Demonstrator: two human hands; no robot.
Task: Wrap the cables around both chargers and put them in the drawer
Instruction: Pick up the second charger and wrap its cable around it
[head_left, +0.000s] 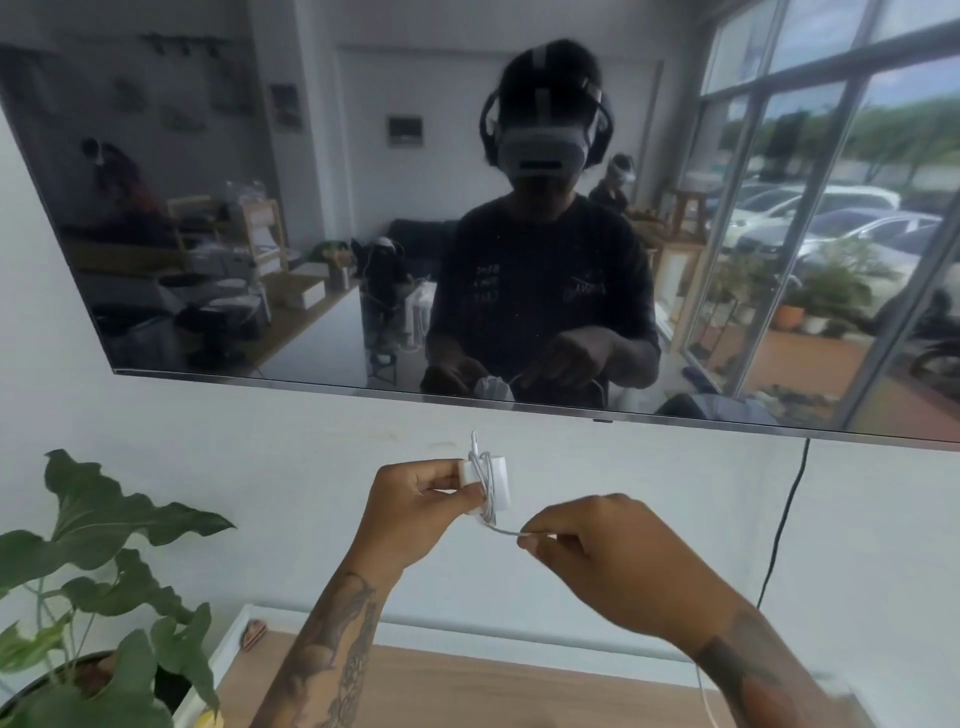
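I see dark wall-mounted screen (363, 208) up top, reflecting room and windows. Black cord (784, 514) hangs below its right end down white wall (208, 467). Leafy potted plant (104, 571) lower left, beside wooden surface (467, 691).

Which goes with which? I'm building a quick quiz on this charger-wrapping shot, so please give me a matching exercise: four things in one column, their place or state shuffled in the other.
Things:
1. charger
2. cable
3. plant
4. black cord

Places or states:
A. hangs down the wall from the screen
B. held up in the left hand
C. stands at the lower left
D. pinched by the right hand, partly looped around the charger

Pairs: 1-B, 2-D, 3-C, 4-A
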